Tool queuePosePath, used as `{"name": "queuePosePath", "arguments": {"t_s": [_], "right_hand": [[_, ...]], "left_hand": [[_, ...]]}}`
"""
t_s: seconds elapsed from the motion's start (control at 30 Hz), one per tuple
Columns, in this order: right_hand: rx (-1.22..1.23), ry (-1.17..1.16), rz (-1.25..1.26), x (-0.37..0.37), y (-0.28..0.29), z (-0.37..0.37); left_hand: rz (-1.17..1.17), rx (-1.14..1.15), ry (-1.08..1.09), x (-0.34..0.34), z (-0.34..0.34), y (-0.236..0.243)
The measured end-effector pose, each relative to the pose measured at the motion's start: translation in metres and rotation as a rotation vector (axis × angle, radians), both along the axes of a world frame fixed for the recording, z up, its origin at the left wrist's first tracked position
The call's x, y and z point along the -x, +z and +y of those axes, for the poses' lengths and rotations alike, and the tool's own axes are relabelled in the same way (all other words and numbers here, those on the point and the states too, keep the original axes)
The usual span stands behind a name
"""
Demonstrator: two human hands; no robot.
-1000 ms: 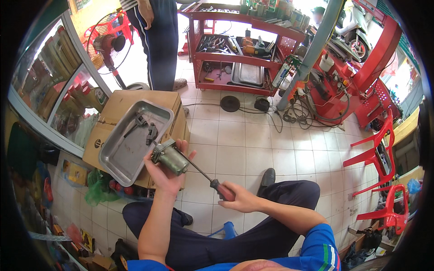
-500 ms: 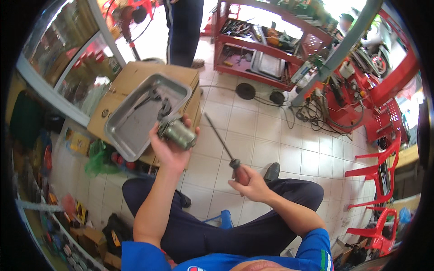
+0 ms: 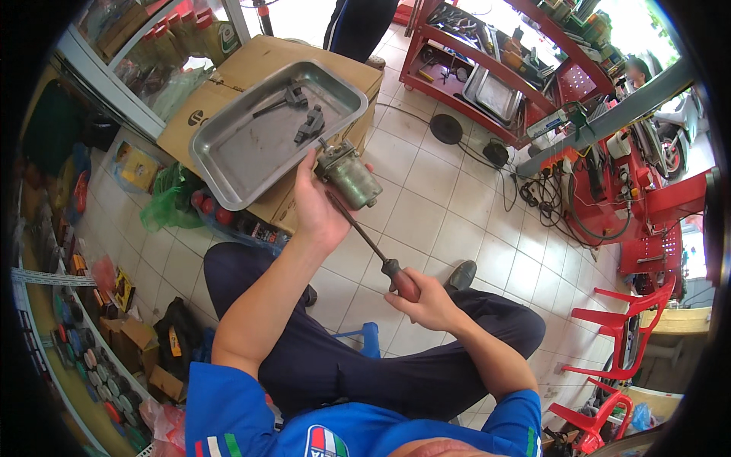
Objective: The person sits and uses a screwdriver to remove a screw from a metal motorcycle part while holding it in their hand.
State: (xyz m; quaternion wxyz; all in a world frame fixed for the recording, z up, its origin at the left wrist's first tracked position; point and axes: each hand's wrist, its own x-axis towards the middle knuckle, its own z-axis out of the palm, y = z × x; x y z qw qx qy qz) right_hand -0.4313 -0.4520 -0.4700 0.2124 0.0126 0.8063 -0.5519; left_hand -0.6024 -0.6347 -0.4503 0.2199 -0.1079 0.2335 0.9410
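Note:
My left hand [image 3: 316, 206] is closed around a greenish metal starter motor [image 3: 352, 180], a cylinder with a short shaft at its upper end. It is held above the floor, just off the near right rim of a steel tray [image 3: 228, 164]. In my right hand [image 3: 428, 306] is a screwdriver [image 3: 403, 283] with a red and black handle, my fingers wrapped round it. Its long shaft slants up to the left, and the tip lies close to the motor and my left palm. Whether the tip touches is hard to see. Two dark parts [image 3: 310, 124] lie in the tray.
The tray stands on a cardboard box [image 3: 251, 57]. A red tool cart [image 3: 464, 57] is beyond, with cables [image 3: 544, 196] on the tiles. Red plastic chairs [image 3: 624, 335] stand at right, a blue stool [image 3: 369, 339] between my legs. Another person's legs [image 3: 358, 30] are past the box.
The screwdriver's tip has come from apart to close beside the motor. My left hand has turned the motor slightly, and the whole view has shifted.

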Motion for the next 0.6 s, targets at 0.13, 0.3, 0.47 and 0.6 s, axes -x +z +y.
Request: {"name": "queuePosePath", "arguments": {"t_s": [0.13,0.3,0.47,0.6], "right_hand": [[0.007,0.012,-0.028,0.002,-0.007,0.004],[0.034,-0.006,-0.013,0.001,-0.006,0.002],[0.048,-0.03,-0.131,0.002,0.004,0.0],[-0.037,0.008,0.09,-0.002,-0.009,0.001]], "left_hand": [[0.014,0.01,0.001,0.0,0.002,0.002],[0.05,0.007,-0.043,0.0,0.0,-0.008],[0.035,-0.04,-0.053,-0.002,0.002,-0.011],[0.043,-0.009,-0.067,-0.003,0.005,-0.013]]}}
